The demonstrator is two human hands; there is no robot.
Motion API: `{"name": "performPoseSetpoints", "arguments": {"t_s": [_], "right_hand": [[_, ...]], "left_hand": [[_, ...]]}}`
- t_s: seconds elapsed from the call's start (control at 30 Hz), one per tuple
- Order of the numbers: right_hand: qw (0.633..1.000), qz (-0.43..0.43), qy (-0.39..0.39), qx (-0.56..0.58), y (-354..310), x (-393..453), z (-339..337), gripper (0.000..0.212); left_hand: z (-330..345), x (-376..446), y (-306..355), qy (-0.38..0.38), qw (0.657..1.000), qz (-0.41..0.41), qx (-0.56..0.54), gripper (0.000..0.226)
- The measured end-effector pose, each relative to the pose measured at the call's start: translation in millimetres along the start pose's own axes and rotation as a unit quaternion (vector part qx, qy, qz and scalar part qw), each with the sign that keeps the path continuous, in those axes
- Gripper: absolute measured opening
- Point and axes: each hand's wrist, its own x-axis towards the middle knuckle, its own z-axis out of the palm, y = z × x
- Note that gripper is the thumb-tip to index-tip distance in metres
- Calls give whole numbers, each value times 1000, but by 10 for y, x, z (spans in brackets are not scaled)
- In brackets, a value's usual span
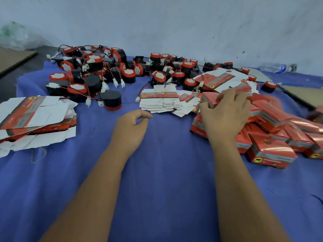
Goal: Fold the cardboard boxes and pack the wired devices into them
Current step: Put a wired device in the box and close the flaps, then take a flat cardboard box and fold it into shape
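Note:
Several round black-and-red wired devices (111, 100) with white connectors lie heaped at the back of the blue cloth (157, 172). Flat unfolded red-and-white boxes sit in a stack at the left (35, 116) and another in the middle (160, 100). A pile of folded red boxes (272, 151) fills the right side. My right hand (225, 112) grips a folded red box (209, 98) on top of that pile, fingers curled over it. My left hand (131, 124) hovers over the cloth with loosely curled fingers and holds nothing.
A clear plastic water bottle (276, 68) lies against the pale wall at the back right. Brown cardboard sheets lie at the far left (12, 58) and far right (304, 95). A rubber band (38, 156) lies on the cloth near the left stack.

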Motion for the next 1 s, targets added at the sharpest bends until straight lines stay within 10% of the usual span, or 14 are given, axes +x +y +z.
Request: {"name": "performPoseSetpoints", "arguments": {"t_s": [0.23, 0.43, 0.6, 1.0], "right_hand": [[995, -99, 22, -20, -334, -26, -95, 39], [945, -154, -257, 128, -753, -92, 355, 49], [914, -162, -372, -21, -603, -229, 739, 67], [925, -209, -313, 43, -610, -577, 584, 43]], "left_hand": [[-9, 27, 2, 34, 997, -56, -29, 34], [-24, 32, -15, 53, 995, -73, -45, 33], [-4, 52, -45, 58, 993, -78, -68, 29], [-67, 74, -14, 156, 985, -78, -19, 28]]}}
